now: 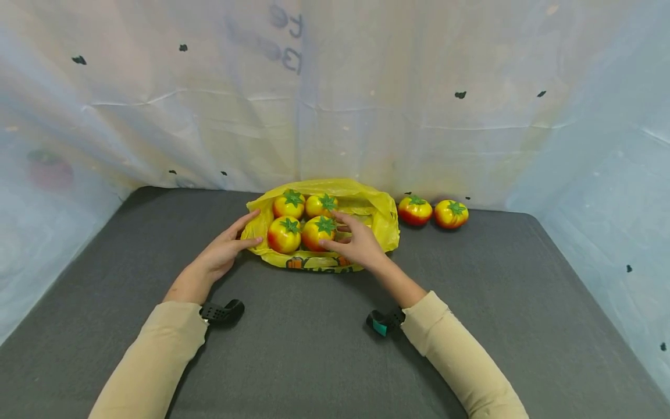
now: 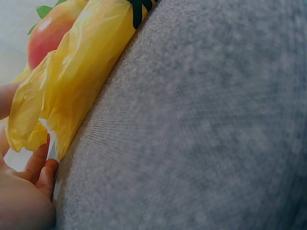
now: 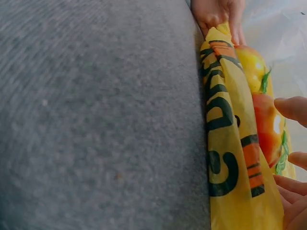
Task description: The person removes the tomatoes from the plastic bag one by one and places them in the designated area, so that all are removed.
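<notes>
A yellow plastic bag [image 1: 387, 221] lies spread on the table with its mouth facing up. Inside its left half sit several shiny yellow-red toy tomatoes [image 1: 284, 234] with green leaf tops. At the bag's left end, my left hand [image 1: 218, 254] holds the rim between thumb and fingers; the bag covers part of these fingers in the left wrist view. My right hand [image 1: 361, 241] reaches in from the right. Its thumb and fingers spread beside the near right tomato [image 1: 315, 234], the thumb tip at its surface.
Right of the bag, two more toy tomatoes [image 1: 415, 210] stand side by side near the table's back edge. A whitish plastic sheet [image 1: 366, 87] with dark marks hangs behind and along the sides of the dark grey table [image 1: 303, 349].
</notes>
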